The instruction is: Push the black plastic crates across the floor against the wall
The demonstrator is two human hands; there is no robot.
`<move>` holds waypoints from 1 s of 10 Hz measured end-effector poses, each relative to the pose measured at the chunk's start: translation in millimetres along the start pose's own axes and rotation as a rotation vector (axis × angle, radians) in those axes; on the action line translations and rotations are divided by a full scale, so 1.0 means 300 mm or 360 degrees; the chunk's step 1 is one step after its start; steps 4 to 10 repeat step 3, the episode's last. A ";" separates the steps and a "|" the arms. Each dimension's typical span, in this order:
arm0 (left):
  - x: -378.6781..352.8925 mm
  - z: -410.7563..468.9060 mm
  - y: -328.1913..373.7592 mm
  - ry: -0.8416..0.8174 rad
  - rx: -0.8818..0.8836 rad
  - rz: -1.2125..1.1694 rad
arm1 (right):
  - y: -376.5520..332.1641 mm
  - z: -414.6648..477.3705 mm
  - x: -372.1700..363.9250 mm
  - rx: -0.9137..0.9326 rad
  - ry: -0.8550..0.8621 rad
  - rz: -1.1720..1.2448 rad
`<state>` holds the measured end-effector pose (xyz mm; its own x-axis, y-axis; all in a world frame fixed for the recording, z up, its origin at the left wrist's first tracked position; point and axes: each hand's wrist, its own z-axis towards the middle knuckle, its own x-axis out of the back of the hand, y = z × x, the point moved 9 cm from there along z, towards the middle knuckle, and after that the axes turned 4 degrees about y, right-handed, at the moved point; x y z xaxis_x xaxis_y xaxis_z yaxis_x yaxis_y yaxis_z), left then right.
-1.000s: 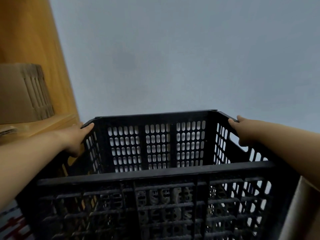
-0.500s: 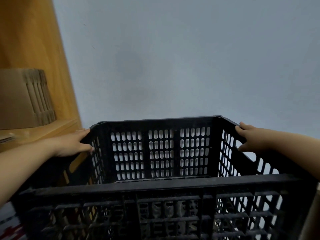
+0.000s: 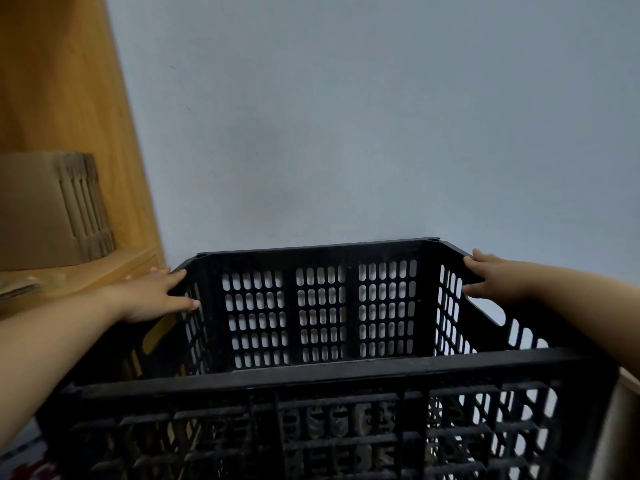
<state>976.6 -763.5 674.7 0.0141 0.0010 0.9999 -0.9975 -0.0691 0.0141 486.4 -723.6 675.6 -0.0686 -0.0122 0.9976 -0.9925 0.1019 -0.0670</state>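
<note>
- Crate, position: standing upright low in the middle of the view, open top facing up, far slotted side facing the grey wall.
- Contact between crate and wall: being hidden behind the far side. Cannot tell whether touching or just short.
- Grip, left hand: resting on the left rim close to the far left corner. Lying flat with straight fingers on the top edge and the thumb spreading onto the inner face. Pressing, not clasping, and curling round nothing.
- Grip, right hand: resting on the right rim close to the far right corner, mirroring the other side. Keeping the fingers straight along the top edge, with the thumb lying lower on the inner face, just above the handle slot. Likewise pressing, not clasping.
- Forearms: stretching forward along the left and right sides, one on each.
- Near side: filling the bottom of the view, showing a ribbed lattice, blurring toward the lower edge.
- Surroundings, left: wooden panel rising beside the wall, wooden shelf running just beside the left side of the crate, cardboard box sitting on that shelf.
</note>
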 end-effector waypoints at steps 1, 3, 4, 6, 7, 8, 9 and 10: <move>0.021 -0.041 0.029 -0.0069 -0.0007 0.0028 | -0.002 -0.032 0.025 0.0013 -0.0032 0.0067; 0.187 -0.244 0.205 -0.0022 -0.0272 -0.0120 | -0.070 -0.370 0.372 0.0439 0.0576 0.1142; 0.187 -0.244 0.205 -0.0022 -0.0272 -0.0120 | -0.070 -0.370 0.372 0.0439 0.0576 0.1142; 0.187 -0.244 0.205 -0.0022 -0.0272 -0.0120 | -0.070 -0.370 0.372 0.0439 0.0576 0.1142; 0.187 -0.244 0.205 -0.0022 -0.0272 -0.0120 | -0.070 -0.370 0.372 0.0439 0.0576 0.1142; 0.187 -0.244 0.205 -0.0022 -0.0272 -0.0120 | -0.070 -0.370 0.372 0.0439 0.0576 0.1142; 0.187 -0.244 0.205 -0.0022 -0.0272 -0.0120 | -0.070 -0.370 0.372 0.0439 0.0576 0.1142; 0.187 -0.244 0.205 -0.0022 -0.0272 -0.0120 | -0.070 -0.370 0.372 0.0439 0.0576 0.1142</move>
